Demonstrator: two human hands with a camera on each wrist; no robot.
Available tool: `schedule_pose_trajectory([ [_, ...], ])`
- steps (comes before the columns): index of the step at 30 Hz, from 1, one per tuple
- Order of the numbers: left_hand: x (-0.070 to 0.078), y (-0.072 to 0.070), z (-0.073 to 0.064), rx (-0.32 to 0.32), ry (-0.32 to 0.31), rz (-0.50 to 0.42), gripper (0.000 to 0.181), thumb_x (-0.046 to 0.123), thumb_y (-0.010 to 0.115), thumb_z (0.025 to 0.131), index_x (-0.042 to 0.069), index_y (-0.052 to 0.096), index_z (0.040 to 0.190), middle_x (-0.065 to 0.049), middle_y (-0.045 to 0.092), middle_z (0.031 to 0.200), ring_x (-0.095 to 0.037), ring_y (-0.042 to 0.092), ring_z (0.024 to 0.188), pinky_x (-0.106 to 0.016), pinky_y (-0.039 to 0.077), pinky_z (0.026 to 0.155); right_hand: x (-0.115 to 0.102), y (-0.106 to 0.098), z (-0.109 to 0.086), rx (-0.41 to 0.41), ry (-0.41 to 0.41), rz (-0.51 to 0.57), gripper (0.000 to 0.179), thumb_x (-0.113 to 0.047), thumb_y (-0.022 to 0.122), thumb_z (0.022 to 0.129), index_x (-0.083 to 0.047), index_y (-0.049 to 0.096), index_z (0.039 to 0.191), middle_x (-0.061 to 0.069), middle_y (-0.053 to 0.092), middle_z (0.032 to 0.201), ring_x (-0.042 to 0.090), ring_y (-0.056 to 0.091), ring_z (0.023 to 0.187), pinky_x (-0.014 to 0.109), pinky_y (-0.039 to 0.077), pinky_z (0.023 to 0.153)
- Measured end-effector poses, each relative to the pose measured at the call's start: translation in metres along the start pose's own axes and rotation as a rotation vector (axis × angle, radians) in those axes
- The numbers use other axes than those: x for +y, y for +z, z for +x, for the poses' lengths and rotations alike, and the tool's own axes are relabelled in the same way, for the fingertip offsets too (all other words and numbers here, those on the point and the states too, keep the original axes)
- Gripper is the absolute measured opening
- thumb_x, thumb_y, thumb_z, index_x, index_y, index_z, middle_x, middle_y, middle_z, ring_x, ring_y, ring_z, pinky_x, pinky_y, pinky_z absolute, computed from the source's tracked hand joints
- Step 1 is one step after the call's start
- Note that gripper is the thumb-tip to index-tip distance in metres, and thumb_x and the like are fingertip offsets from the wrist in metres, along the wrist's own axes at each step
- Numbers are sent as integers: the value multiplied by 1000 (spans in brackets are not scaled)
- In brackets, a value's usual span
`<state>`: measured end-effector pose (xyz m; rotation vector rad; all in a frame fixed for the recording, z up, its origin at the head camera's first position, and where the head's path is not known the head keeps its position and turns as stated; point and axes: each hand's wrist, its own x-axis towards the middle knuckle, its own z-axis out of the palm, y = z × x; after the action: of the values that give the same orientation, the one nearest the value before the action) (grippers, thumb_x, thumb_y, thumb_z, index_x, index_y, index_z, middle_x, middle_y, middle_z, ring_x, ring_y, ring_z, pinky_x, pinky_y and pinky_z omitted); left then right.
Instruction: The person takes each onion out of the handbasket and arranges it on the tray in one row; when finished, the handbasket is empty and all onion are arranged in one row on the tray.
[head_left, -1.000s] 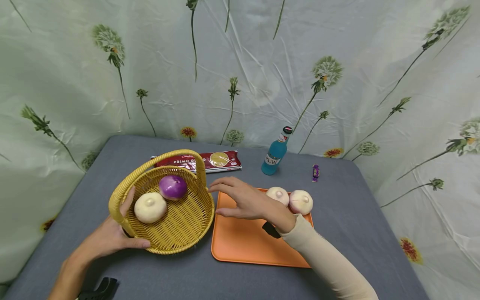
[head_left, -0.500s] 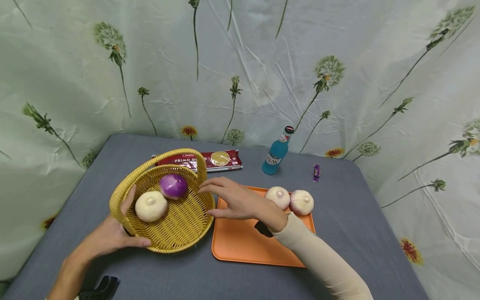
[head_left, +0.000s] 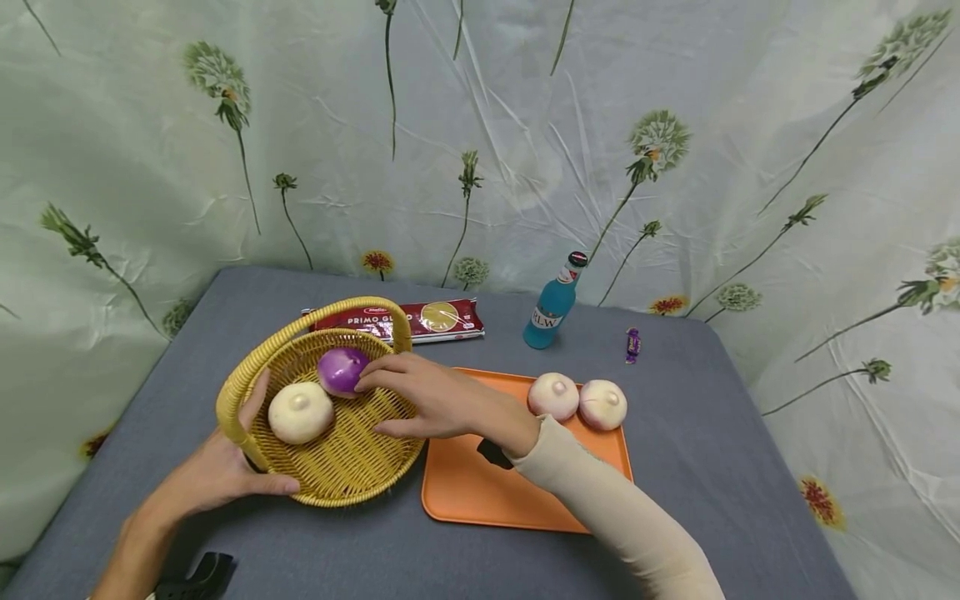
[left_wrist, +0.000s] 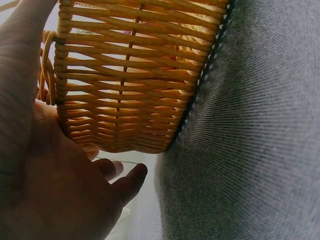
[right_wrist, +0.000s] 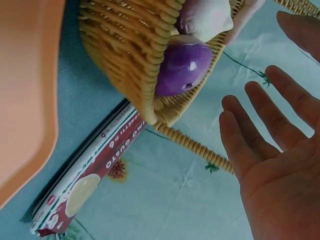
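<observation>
A yellow wicker basket [head_left: 352, 467] with an arched handle holds two turnips. One shows its purple side [head_left: 340, 369]; the other turnip [head_left: 300, 412] turns its white side up. At the basket's left, my left hand [head_left: 213, 473] grips the side, thumb along the near rim; the left wrist view shows its fingers around the weave [left_wrist: 125, 85]. My right hand [head_left: 446, 398] reaches over the right rim with loosely extended fingers, fingertips near the purple side. In the right wrist view that hand [right_wrist: 280, 155] is spread, its palm holding nothing.
An orange tray [head_left: 495, 500] lies right of the basket, two more white-side-up turnips [head_left: 553, 396] at its far right corner. Behind are a red spaghetti packet [head_left: 442, 321], a blue bottle [head_left: 551, 310] and a purple-wrapped candy [head_left: 633, 345]. A flowered curtain [head_left: 510, 167] hangs behind the table.
My right hand has moved left from above the tray to over the basket, close to the purple turnip. The left hand and basket have stayed in place.
</observation>
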<state>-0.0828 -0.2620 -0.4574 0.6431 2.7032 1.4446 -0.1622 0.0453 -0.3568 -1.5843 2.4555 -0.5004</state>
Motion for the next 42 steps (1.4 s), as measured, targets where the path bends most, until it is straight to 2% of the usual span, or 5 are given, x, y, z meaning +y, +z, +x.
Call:
schedule_pose_trajectory([
  [7, 0, -1, 0, -2, -2, 3, 150, 14, 96, 61, 23, -17, 159, -36, 4, 161, 12, 4, 139, 2, 6, 101, -2, 1, 23, -32, 9, -37, 51, -35, 70, 95, -12, 56, 139, 6, 54, 143, 17, 49, 132, 26, 36, 112],
  [14, -1, -1, -1, -2, 18, 17, 152, 15, 96, 59, 22, -18, 159, -37, 5, 161, 12, 4, 139, 2, 5, 102, -6, 2, 46, -122, 39, -29, 55, -39, 67, 96, -13, 53, 142, 4, 52, 147, 16, 43, 140, 22, 32, 114],
  [22, 0, -2, 1, -12, 13, 14, 152, 14, 96, 61, 22, -20, 158, -33, -1, 163, 11, 4, 140, 3, 7, 101, -11, 6, 71, -136, 12, -10, 54, -36, 70, 94, -12, 56, 140, 0, 56, 136, 10, 52, 122, 13, 34, 103],
  [29, 2, 0, 0, -21, -7, 4, 150, 15, 95, 63, 24, -21, 158, -25, -8, 165, 8, 0, 142, 3, 7, 100, -13, 13, 92, -194, 44, 9, 53, -35, 70, 94, -16, 55, 141, -1, 54, 142, 8, 48, 129, 15, 32, 106],
  [42, 1, -2, 0, -22, -8, 8, 150, 15, 95, 63, 24, -21, 158, -29, -7, 164, 11, -2, 140, 2, 5, 101, -10, 25, 111, -237, 87, -36, 53, -32, 74, 92, -17, 56, 139, -2, 54, 144, 9, 46, 134, 16, 29, 111],
])
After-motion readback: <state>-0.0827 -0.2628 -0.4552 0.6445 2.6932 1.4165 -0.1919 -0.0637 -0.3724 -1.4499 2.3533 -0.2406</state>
